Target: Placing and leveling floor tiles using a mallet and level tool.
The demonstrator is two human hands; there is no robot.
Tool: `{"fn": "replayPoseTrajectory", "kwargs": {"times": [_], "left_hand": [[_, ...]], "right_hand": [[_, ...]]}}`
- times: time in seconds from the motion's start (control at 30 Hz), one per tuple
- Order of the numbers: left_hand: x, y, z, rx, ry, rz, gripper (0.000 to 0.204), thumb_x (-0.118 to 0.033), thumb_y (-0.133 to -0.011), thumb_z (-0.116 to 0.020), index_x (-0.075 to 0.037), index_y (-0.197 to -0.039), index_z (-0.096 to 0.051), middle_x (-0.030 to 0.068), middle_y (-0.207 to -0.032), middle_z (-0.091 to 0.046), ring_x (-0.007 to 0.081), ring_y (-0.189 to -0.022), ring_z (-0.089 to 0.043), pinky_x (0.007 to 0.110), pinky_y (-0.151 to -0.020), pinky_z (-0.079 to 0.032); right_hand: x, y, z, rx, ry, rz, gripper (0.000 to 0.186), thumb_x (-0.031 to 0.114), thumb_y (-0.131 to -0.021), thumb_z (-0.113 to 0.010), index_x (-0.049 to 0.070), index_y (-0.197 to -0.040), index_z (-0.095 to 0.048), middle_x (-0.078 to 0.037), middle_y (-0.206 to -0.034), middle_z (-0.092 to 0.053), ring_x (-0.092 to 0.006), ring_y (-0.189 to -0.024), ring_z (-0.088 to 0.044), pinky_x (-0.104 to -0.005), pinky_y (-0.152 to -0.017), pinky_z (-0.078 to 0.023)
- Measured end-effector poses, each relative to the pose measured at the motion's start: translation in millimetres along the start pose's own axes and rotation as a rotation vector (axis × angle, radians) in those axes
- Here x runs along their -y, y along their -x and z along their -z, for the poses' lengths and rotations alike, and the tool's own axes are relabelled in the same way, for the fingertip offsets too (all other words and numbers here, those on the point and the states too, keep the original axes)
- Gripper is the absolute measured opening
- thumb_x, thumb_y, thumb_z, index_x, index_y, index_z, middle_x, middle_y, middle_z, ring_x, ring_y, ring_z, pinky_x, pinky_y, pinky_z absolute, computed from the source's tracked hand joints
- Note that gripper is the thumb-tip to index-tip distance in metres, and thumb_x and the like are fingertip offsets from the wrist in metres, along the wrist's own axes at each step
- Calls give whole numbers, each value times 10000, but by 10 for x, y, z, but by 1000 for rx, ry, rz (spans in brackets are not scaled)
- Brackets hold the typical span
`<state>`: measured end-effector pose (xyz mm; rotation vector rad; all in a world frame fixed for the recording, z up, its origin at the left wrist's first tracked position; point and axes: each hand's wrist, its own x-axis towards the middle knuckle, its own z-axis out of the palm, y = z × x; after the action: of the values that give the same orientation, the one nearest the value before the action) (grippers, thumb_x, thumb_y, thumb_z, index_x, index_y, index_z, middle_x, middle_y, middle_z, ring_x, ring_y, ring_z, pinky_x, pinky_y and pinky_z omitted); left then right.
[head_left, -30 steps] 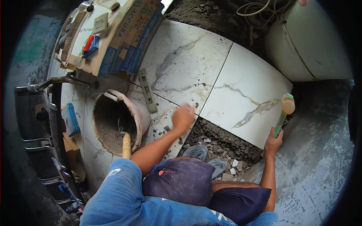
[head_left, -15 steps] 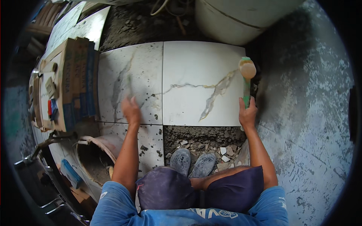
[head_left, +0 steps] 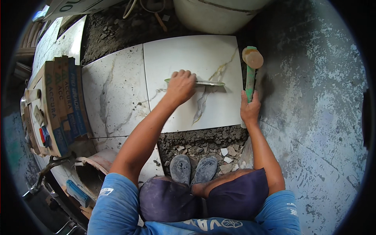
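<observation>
A large white tile (head_left: 172,117) with grey and gold veining lies in front of me, beside a dustier matching tile (head_left: 125,88) on its left. Over the middle of the white tile, my left hand (head_left: 181,87) grips a slim silver-and-green bar (head_left: 210,83) lying crosswise. I cannot tell whether the bar touches the tile. My right hand (head_left: 250,106), closed on the green handle of a mallet (head_left: 253,58), is just past the tile's right edge. The mallet's round tan head points away from me.
Rough mortar (head_left: 199,137) with tile shards borders the near edge, where my feet stand. Tile boxes (head_left: 58,105) are stacked at left above a bucket (head_left: 94,166). A large pale drum (head_left: 215,17) stands beyond the tile, and a patchy grey wall (head_left: 313,117) runs along the right.
My left hand has moved right, from the dusty tile to over the white tile, where the bar now shows clearly. The mallet stays in my right hand. The view has shifted.
</observation>
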<state>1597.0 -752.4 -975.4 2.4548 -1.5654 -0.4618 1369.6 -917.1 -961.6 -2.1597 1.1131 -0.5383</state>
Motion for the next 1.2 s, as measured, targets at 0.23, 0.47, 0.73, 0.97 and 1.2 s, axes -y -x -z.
{"fn": "replayPoseTrajectory", "kwargs": {"times": [0.23, 0.47, 0.73, 0.97, 1.2], "left_hand": [[1673, 673, 69, -489, 376, 510, 521, -328, -910, -617, -26, -1325, -526, 181, -1389, -492, 348, -1291, -431, 446, -1107, -311], [1683, 672, -204, -449, -167, 628, 606, -445, -960, -459, -45, -1416, -437, 176, -1497, -374, 339, -1417, -272, 432, -1180, -186], [1684, 649, -180, -341, -245, 636, 694, -588, -913, -473, -163, -1460, -422, 175, -1527, -334, 338, -1428, -255, 447, -1180, -168], [1768, 657, -241, -339, -328, 634, 766, -718, -864, -440, -264, -1480, -402, 151, -1540, -324, 324, -1443, -236, 441, -1185, -155], [1779, 663, -274, -344, -340, 638, 757, -725, -861, -440, -285, -1476, -410, 140, -1541, -328, 300, -1445, -241, 432, -1186, -153]], "right_hand": [[85, -63, 1, 15, -40, -60, 364, 346, -933, -644, -1, -946, -537, -220, -756, -592, -406, -687, -567, -419, -650, -467], [-132, -136, 85, 60, -30, -109, 286, 286, -948, -648, 24, -999, -546, 0, -658, -529, -83, -521, -496, -266, -469, -398], [-13, -85, -46, 38, -390, -417, 314, 268, -954, -645, 4, -1092, -543, 9, -696, -506, -42, -511, -435, -214, -436, -363], [-38, -83, -85, 67, -438, -436, 306, 242, -967, -624, -9, -1116, -533, 15, -682, -490, -51, -504, -434, -222, -436, -374], [-30, -48, -113, 92, -421, -423, 312, 249, -963, -630, -9, -1111, -535, 11, -680, -494, -55, -508, -444, -226, -445, -388]]}}
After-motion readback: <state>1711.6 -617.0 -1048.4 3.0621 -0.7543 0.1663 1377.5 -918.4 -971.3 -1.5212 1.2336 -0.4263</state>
